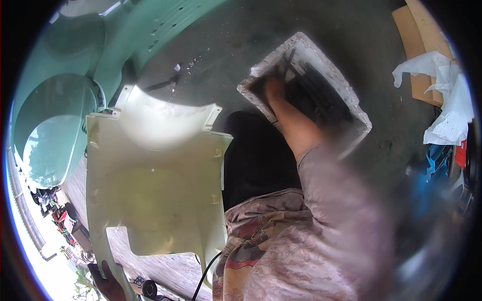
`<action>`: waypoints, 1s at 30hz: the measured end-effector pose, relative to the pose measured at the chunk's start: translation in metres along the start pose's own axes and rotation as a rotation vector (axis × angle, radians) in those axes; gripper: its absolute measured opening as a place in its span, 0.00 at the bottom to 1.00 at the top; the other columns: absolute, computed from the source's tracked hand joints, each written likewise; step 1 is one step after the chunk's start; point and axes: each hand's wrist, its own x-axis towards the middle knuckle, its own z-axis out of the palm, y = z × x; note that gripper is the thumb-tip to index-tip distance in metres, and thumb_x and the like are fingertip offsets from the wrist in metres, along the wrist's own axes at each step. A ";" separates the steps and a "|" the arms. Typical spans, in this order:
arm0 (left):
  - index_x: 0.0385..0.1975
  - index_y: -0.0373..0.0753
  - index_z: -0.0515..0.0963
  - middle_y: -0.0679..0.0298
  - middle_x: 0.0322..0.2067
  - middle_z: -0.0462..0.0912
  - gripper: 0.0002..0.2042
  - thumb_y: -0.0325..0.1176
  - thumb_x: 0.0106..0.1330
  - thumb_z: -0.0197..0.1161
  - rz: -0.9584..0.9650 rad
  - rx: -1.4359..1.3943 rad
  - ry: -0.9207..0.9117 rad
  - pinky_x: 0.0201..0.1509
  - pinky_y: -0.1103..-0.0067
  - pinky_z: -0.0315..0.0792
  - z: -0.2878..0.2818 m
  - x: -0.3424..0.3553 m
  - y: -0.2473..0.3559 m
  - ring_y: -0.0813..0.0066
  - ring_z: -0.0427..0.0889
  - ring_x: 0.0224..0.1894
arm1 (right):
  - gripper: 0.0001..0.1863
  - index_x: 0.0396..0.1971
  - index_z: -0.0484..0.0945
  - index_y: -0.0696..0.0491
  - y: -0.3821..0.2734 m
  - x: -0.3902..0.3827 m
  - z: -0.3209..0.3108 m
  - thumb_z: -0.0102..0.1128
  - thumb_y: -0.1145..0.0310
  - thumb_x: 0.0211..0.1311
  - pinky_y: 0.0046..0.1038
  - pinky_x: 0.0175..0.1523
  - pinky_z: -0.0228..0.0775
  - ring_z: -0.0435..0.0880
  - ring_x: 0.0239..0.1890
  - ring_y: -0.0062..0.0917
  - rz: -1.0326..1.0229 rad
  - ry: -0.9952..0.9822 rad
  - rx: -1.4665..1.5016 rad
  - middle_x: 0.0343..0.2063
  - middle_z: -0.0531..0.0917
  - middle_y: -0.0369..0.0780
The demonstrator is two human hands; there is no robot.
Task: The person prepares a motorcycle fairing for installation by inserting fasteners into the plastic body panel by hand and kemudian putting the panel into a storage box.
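Observation:
A large pale yellow-green plastic panel (155, 195) stands at my left, with a curved cut-out along its top and clip tabs on its edges. At its lower left edge, my left hand (106, 285) is closed, its fingers wrapped over the rim. My right arm stretches forward into a white foam box (359, 108) with worn, crumbling edges. Inside that box, my right hand (273, 90) is down among dark, long parts (321, 90). Its fingers are hidden in the shadow, so what they touch does not show.
A glossy green body shell (55, 100) with a rounded mirror-like part fills the upper left. Cardboard (414, 55) and white plastic wrapping (447, 100) lie at the right, beside blue and red items. White bits (191, 64) are scattered on the dark floor.

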 end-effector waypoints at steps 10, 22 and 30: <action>0.32 0.34 0.65 0.52 0.25 0.72 0.11 0.35 0.65 0.57 0.099 0.017 0.122 0.39 0.64 0.64 0.004 -0.018 0.027 0.53 0.71 0.32 | 0.14 0.43 0.76 0.57 0.036 0.033 0.067 0.49 0.66 0.62 0.40 0.56 0.68 0.77 0.50 0.44 -0.093 0.167 0.237 0.45 0.79 0.49; 0.29 0.37 0.67 0.49 0.21 0.72 0.09 0.34 0.68 0.52 0.079 -0.027 0.325 0.27 0.64 0.64 0.023 -0.046 -0.043 0.48 0.71 0.24 | 0.15 0.44 0.75 0.60 0.027 -0.057 -0.114 0.57 0.70 0.58 0.35 0.55 0.67 0.78 0.48 0.43 -0.143 0.416 0.782 0.44 0.79 0.51; 0.27 0.34 0.67 0.51 0.19 0.68 0.08 0.30 0.67 0.53 0.148 -0.168 0.445 0.26 0.66 0.62 0.050 -0.075 -0.108 0.54 0.67 0.19 | 0.13 0.43 0.76 0.60 0.010 -0.074 -0.141 0.54 0.71 0.61 0.35 0.55 0.67 0.77 0.49 0.40 -0.111 0.408 0.694 0.44 0.79 0.50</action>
